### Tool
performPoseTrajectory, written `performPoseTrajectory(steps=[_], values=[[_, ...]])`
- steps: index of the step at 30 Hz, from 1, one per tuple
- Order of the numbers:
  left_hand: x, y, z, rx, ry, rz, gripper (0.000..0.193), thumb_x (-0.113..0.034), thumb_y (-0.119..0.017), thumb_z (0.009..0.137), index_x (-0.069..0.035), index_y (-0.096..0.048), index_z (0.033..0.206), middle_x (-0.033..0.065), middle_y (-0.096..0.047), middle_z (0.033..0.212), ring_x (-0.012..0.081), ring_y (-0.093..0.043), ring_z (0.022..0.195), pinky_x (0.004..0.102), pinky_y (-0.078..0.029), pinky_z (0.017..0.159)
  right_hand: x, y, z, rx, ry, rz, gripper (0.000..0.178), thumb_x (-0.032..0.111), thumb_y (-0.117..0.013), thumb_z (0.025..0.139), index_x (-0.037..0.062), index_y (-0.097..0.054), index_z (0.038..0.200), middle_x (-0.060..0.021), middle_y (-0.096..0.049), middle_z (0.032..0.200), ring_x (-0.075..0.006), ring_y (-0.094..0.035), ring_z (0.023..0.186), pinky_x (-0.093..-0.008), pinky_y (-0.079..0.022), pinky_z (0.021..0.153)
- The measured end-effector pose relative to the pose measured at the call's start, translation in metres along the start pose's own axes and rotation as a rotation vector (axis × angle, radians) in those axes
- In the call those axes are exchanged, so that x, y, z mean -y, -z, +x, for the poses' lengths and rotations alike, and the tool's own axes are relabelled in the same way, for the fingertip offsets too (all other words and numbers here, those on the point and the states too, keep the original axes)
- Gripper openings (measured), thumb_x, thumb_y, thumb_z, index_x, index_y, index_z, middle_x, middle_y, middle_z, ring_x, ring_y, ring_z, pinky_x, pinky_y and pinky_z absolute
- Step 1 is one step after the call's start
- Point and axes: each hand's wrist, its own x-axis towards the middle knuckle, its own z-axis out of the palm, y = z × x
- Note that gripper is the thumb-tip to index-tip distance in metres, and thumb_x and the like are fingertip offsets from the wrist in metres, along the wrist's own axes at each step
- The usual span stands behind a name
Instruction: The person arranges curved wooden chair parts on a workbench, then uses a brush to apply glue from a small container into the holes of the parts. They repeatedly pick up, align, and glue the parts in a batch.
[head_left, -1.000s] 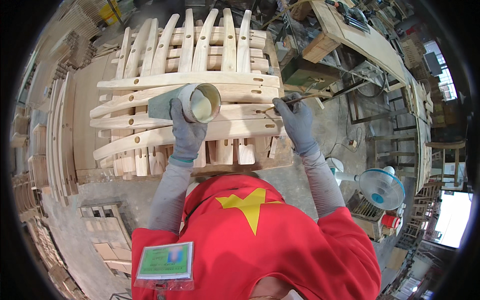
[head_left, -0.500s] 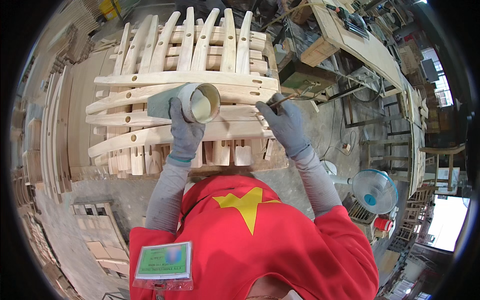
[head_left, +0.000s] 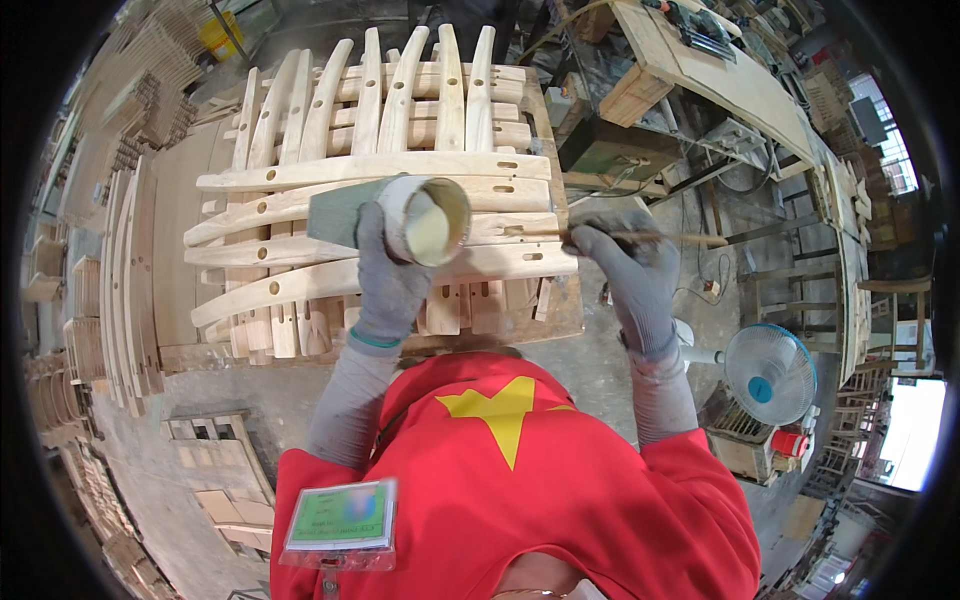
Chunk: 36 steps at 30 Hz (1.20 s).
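Note:
In gloved fingers, my left hand (head_left: 388,275) grips a round can (head_left: 437,220) tilted toward me, with something cream-coloured inside. A flat grey-green piece (head_left: 338,213) sticks out to the left behind the can; whether it is joined to the can I cannot tell. My right hand (head_left: 635,275), also gloved, is closed on a thin brown stick (head_left: 690,239) that points right. Its fingertips are beside the slotted right ends of the curved wooden slats (head_left: 505,262). These pale slats, with round holes and slots, lie crosswise over other curved pieces (head_left: 368,95).
The slats rest on a wooden board (head_left: 555,310). Long boards (head_left: 130,290) lie to the left. A workbench (head_left: 700,70) with tools stands at the far right. A fan (head_left: 770,375) is nearby on the right, with cables (head_left: 712,285) on the floor.
My right hand has moved to the right and nearer to me, and the stick in it has swung to point right. The can in my left hand has shifted slightly right.

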Motion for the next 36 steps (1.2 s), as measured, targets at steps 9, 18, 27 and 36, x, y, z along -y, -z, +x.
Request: performPoseTrajectory(steps=[9, 18, 27, 36], values=[[0.016, -0.052, -0.033, 0.035, -0.158, 0.12, 0.051, -0.048, -0.04, 0.093, -0.011, -0.045, 0.127, 0.0031, -0.052, 0.121, 0.0183, -0.051, 0.112, 0.0355, -0.042, 0.097, 0.011, -0.015, -0.035, 0.167, 0.248, -0.212, 0.021, 0.007, -0.073, 0.075, -0.0004, -0.063, 0.092, -0.0132, -0.067, 0.088, -0.0155, -0.065, 0.077, -0.0278, -0.052, 0.066], [0.008, -0.043, -0.041, 0.14, -0.162, 0.035, 0.053, -0.054, -0.03, 0.094, -0.015, -0.044, 0.129, 0.001, -0.05, 0.124, 0.0167, -0.047, 0.117, 0.0359, -0.038, 0.1, -0.011, -0.013, -0.063, 0.17, 0.415, 0.184, 0.024, -0.008, -0.061, 0.072, -0.0038, -0.057, 0.096, -0.024, -0.063, 0.101, -0.0301, -0.064, 0.092, -0.0364, -0.051, 0.078], [0.018, -0.055, -0.037, -0.025, -0.23, 0.061, 0.05, -0.045, -0.042, 0.093, -0.009, -0.044, 0.127, 0.0058, -0.051, 0.123, 0.0208, -0.049, 0.115, 0.0363, -0.041, 0.098, -0.02, -0.025, -0.057, 0.142, 0.375, 0.348, 0.016, -0.004, -0.06, 0.076, -0.0053, -0.058, 0.092, -0.0208, -0.064, 0.099, -0.0256, -0.064, 0.084, -0.0343, -0.052, 0.076], [0.02, 0.01, 0.004, 0.009, -0.164, -0.045, 0.045, -0.039, -0.047, 0.094, -0.008, -0.045, 0.127, 0.0044, -0.051, 0.125, 0.0193, -0.048, 0.118, 0.0363, -0.039, 0.101, -0.044, 0.018, -0.021, -0.192, -0.038, 0.194, 0.013, 0.005, -0.059, 0.087, -0.0038, -0.057, 0.097, -0.0114, -0.063, 0.089, -0.0164, -0.062, 0.079, -0.0304, -0.053, 0.073]])
